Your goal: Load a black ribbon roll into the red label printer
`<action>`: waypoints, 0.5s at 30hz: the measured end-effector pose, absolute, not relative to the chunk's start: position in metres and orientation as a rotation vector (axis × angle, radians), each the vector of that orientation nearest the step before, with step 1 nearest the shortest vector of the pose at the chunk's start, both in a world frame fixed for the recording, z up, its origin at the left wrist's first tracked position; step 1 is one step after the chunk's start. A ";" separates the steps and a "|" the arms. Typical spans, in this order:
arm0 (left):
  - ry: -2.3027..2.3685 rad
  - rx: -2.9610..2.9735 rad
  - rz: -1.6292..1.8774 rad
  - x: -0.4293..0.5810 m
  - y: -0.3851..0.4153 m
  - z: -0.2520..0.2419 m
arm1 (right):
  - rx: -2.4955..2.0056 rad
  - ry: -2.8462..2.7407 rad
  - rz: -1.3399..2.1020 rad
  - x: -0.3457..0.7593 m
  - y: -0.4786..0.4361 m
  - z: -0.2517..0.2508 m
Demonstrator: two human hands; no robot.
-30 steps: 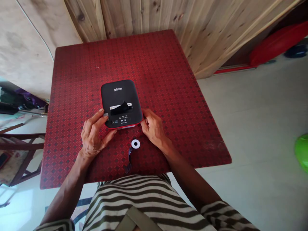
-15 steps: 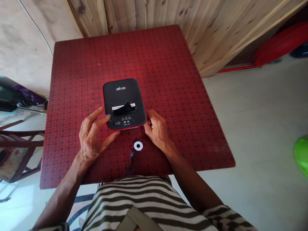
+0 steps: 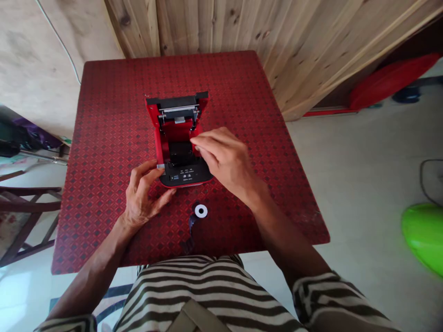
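A red and black portable printer (image 3: 189, 176) stands on the table, its hinged lid (image 3: 180, 101) raised and its red-walled compartment exposed. Something black and glossy, perhaps a roll of black paper (image 3: 180, 151), lies inside. My left hand (image 3: 143, 191) grips the printer's front left corner, fingertips at a grey tab and thumb along the front edge. Over the compartment's right side is my right hand (image 3: 224, 159), fingers pinched; whatever is between them is hidden. A small roll with a white ring-shaped end (image 3: 201, 211) rests in front of the printer, a dark strip trailing from it.
The red patterned table (image 3: 114, 101) stands against a wooden plank wall (image 3: 221, 27). A dark wooden chair (image 3: 27, 207) is at the left. On the floor at right sits a bright green object (image 3: 424, 235). A red rounded object (image 3: 391, 83) is farther back.
The printer's lid has swung up from closed, uncovering the inside. My right hand has moved from the printer's right side up over the compartment. My left hand keeps its place on the printer.
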State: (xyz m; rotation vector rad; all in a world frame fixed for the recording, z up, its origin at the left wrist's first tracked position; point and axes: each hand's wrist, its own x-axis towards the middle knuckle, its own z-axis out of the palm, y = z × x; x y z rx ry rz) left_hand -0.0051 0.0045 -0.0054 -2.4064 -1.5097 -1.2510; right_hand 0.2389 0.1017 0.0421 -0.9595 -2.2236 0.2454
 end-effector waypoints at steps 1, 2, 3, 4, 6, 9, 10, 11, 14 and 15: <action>-1.508 -2.412 -1.249 -0.005 0.004 -0.005 | -0.942 -2.344 0.222 0.231 0.109 0.046; -1.506 -2.418 -1.249 -0.005 0.004 -0.005 | -0.936 -2.461 0.203 0.223 0.115 0.049; -1.505 -2.424 -1.249 -0.005 0.003 -0.005 | -0.939 -2.567 0.188 0.215 0.120 0.051; -1.507 -2.430 -1.249 -0.005 0.003 -0.005 | -0.953 -2.655 0.177 0.207 0.125 0.053; -1.521 -2.446 -1.243 -0.005 0.002 -0.005 | -1.008 -2.761 0.164 0.195 0.131 0.053; -1.529 -2.471 -1.238 -0.005 0.001 -0.005 | -1.055 -2.835 0.142 0.184 0.139 0.052; -1.527 -2.477 -1.240 -0.005 0.001 -0.005 | -1.046 -2.851 0.134 0.182 0.142 0.051; -1.525 -2.480 -1.241 -0.005 0.000 -0.006 | -1.026 -2.867 0.129 0.181 0.145 0.050; -1.537 -2.472 -1.232 -0.005 0.000 -0.007 | -0.976 -2.895 0.142 0.181 0.151 0.050; -1.542 -2.471 -1.225 -0.005 0.000 -0.007 | -0.971 -2.899 0.147 0.181 0.151 0.052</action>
